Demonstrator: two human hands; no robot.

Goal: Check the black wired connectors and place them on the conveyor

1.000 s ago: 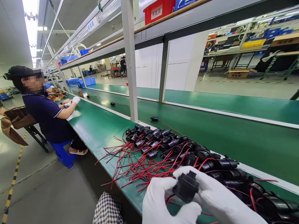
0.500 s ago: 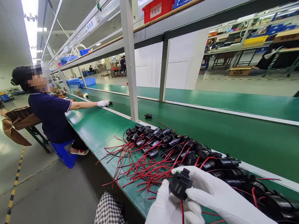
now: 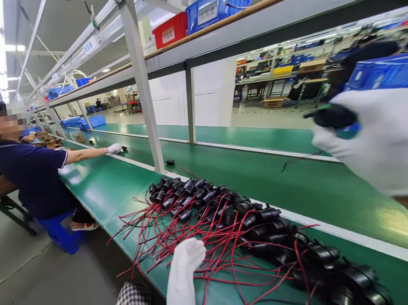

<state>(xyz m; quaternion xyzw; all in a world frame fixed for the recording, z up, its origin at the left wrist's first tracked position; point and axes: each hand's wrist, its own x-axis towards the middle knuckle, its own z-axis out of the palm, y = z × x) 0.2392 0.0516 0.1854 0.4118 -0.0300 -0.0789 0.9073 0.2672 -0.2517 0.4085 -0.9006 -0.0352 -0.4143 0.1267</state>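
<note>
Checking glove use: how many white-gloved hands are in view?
3. The left hand low by the red wires, the right hand raised at right gripping a black part, a co-worker's hand stretched onto the green belt. Others may be hidden.

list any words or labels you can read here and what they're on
Red bin on the top shelf: white label with dark characters, too blurred to read.
Blue bin beside it: white label with characters, also too blurred to read.
Small blue sign on the overhead rail: too small to read.
Black parts with red wires on the green bench: no print visible.
</note>
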